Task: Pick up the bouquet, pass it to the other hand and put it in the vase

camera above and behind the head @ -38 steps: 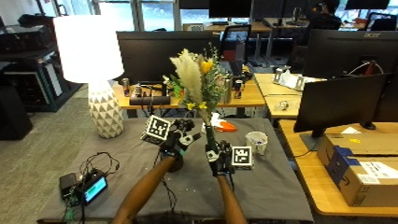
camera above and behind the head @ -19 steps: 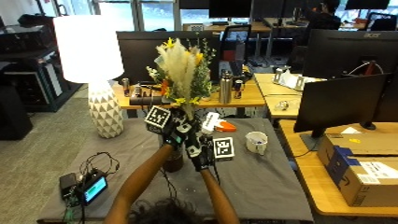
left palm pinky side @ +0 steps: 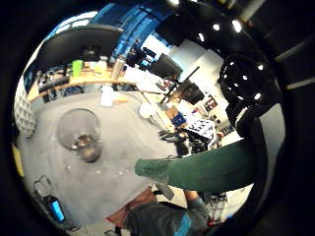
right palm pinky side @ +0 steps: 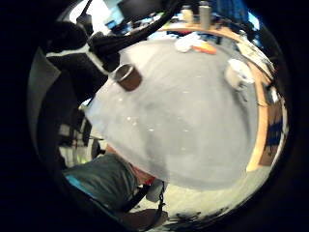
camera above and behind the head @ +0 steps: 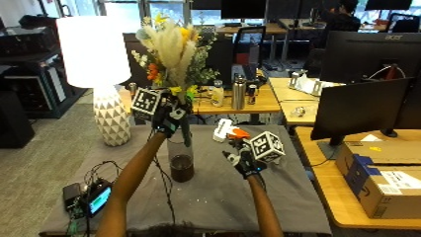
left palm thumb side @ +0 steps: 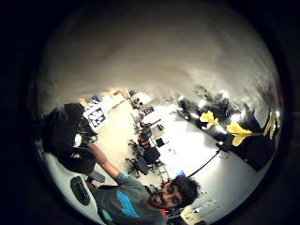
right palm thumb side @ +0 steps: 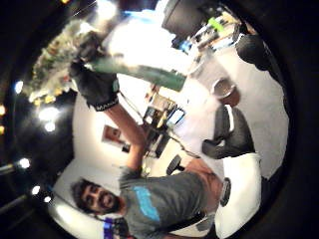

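Note:
The bouquet (camera above and behind the head: 170,49), pale plumes with yellow and orange flowers, is upright in the air. My left hand (camera above and behind the head: 168,116) grips its green-wrapped stems (right palm thumb side: 144,74), and the stem ends hang just above the glass vase (camera above and behind the head: 180,165). The vase stands on the grey table cloth (camera above and behind the head: 217,202) and has a dark bottom (left palm pinky side: 78,132). My right hand (camera above and behind the head: 244,159) hovers to the right of the vase, apart from the bouquet, with its fingers relaxed and nothing in them.
A tall white lamp (camera above and behind the head: 99,59) stands at the table's far left. A white and orange object (camera above and behind the head: 227,132) lies behind my right hand, and a white mug (right palm pinky side: 236,72) sits beside it. A small screen device (camera above and behind the head: 97,197) with cables lies front left. Cardboard boxes (camera above and behind the head: 385,182) are on the right desk.
Both hands were together on the stems. My right hand has let go and moved right and down. My left hand has carried the bouquet left, over the vase.

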{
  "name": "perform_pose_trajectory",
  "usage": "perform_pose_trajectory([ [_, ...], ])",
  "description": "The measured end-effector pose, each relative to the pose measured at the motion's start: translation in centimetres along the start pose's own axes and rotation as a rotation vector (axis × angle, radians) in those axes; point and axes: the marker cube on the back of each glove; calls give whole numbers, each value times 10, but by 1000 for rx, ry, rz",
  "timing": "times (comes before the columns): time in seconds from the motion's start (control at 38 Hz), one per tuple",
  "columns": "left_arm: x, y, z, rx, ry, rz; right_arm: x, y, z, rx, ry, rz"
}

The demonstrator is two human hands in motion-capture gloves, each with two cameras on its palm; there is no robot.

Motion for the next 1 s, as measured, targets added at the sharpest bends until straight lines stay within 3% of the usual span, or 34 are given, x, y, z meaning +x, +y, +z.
perform_pose_trajectory([
  [0.08, 32, -7, 0, 32, 8, 27, 11, -4, -3, 5, 18, 23],
  [0.13, 29, -12, -9, 52, 12, 49, 19, -1, -21, 44, 51, 45],
  [0.32, -47, -46, -50, 137, 57, 68, 29, 26, -99, 239, 172, 138],
  [0.53, -120, -67, -62, 153, 89, -39, 42, 41, -136, 348, 210, 188],
  [0.66, -117, -61, -45, 106, 124, -141, 52, 42, -147, 373, 212, 216],
  [1.0, -137, -63, -1, -5, 77, -237, 51, 47, -148, 385, 195, 203],
])
